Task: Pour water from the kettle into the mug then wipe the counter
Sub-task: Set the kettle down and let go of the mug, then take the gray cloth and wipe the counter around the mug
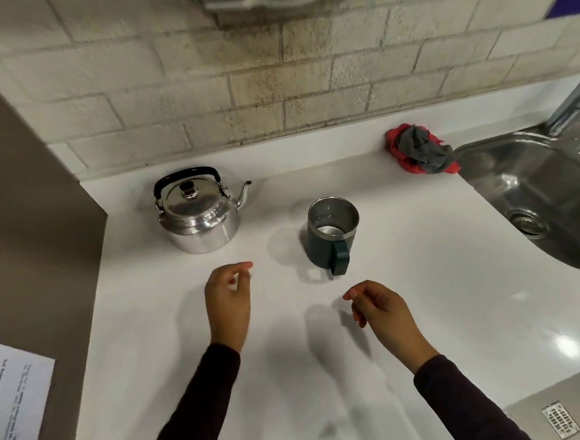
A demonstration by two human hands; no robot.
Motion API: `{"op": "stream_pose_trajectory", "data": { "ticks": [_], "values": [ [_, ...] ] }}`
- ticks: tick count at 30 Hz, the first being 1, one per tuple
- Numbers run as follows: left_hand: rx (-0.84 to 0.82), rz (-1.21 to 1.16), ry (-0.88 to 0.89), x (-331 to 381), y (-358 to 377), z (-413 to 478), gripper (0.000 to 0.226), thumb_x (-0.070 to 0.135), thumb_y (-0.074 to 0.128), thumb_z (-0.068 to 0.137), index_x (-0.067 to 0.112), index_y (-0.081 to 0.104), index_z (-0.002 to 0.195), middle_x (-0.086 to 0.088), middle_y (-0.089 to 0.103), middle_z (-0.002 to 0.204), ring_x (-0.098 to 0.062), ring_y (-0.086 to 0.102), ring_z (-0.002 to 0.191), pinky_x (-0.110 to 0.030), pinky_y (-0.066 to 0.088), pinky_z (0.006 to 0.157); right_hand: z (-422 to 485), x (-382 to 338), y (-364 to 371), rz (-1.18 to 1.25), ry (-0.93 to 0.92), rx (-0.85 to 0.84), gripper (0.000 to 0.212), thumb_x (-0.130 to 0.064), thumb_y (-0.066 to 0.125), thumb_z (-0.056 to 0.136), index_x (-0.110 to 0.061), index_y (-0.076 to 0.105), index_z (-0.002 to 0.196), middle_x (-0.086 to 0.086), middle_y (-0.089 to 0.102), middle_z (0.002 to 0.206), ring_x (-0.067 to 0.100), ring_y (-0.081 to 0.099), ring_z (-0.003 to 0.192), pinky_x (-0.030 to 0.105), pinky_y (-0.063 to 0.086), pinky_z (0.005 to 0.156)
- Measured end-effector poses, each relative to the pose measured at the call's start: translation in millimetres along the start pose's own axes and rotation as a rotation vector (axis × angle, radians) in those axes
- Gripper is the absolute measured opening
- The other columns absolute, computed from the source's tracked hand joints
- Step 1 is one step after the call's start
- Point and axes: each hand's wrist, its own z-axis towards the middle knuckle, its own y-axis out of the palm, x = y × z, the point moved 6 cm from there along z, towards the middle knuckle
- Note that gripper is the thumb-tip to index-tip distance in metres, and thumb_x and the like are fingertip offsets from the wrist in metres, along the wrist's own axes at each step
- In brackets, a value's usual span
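polished metal caught the light on the kettle, which sat at the left of the white counter with its lid on, its spout aimed right toward the mug and its black handle arched upright over the top. it looked rigid and smooth-sided, probably weighty if full, though the lid hid what it held; the black handle seemed the sensible place to grip, since the shiny body would likely slip. just in front of it the left hand hovered over the counter, empty, fingers loosely curled with thumb and forefinger nearly meeting on nothing. to the right stood the dark green mug, upright, its handle turned toward the person, its steel-lined inside pale at the bottom; whether any water lay in it could not be told. near that handle the right hand hung in the same slack curl, holding nothing. further right, against the wall, a crumpled red and grey cloth lay soft and limp beside the steel sink, whose basin looked bare apart from its drain.
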Motion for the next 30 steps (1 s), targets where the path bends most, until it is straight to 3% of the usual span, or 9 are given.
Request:
{"op": "stream_pose_trajectory", "data": {
  "ticks": [3,8,16,20,26,30],
  "values": [
    [-0.190,-0.086,-0.096,0,26,-49,0.030,0.008,0.056,0.090,0.035,0.066,0.080,0.014,0.066,0.092,0.009,0.059,0.087,-0.001,0.039,0.074,-15,8,-9,-0.009,0.008,0.010,0.027,-0.009,0.049,0.091,-0.019,0.066,0.073,-0.007,0.058,0.049,0.009,0.050,0.048,0.012,0.044,0.052],
    [-0.418,-0.169,-0.174,8,61,-101,0.031,0.015,0.055,0.091,0.038,0.068,0.076,0.011,0.072,0.078,0.006,0.063,0.078,-0.003,0.044,0.069,-34,25,-34,-0.028,0.040,0.031,0.027,-0.008,0.050,0.091,-0.018,0.065,0.072,-0.006,0.058,0.048,0.008,0.050,0.046,0.010,0.043,0.051],
    [-0.552,-0.186,-0.181,30,126,-129,0.029,0.019,0.053,0.091,0.036,0.071,0.076,0.016,0.070,0.073,0.003,0.061,0.067,-0.005,0.043,0.063,-9,44,-123,-0.067,0.062,0.143,0.023,-0.008,0.050,0.090,-0.013,0.066,0.075,-0.001,0.058,0.054,0.010,0.051,0.047,0.014,0.044,0.051],
    [-0.573,-0.164,-0.202,43,161,-128,0.026,0.025,0.052,0.092,0.037,0.070,0.078,0.015,0.069,0.074,0.003,0.062,0.072,-0.005,0.044,0.065,37,39,-178,-0.131,0.011,0.169,0.024,-0.006,0.048,0.090,-0.012,0.066,0.077,0.004,0.059,0.060,0.015,0.052,0.051,0.023,0.045,0.057],
    [-0.462,-0.122,-0.248,55,222,-125,0.027,0.024,0.051,0.092,0.040,0.070,0.080,0.015,0.070,0.078,0.002,0.064,0.077,-0.009,0.048,0.069,147,15,-258,-0.271,-0.095,0.119,0.027,-0.008,0.047,0.089,-0.020,0.064,0.073,0.002,0.059,0.060,0.002,0.051,0.042,0.008,0.043,0.047],
    [-0.378,-0.096,-0.275,71,253,-118,0.034,0.020,0.051,0.092,0.044,0.070,0.077,0.015,0.071,0.078,0.001,0.064,0.077,-0.011,0.049,0.070,233,-14,-293,-0.333,-0.173,0.075,0.029,-0.008,0.047,0.090,-0.021,0.058,0.067,0.003,0.056,0.059,0.015,0.051,0.050,0.023,0.046,0.055]
  ]
}}
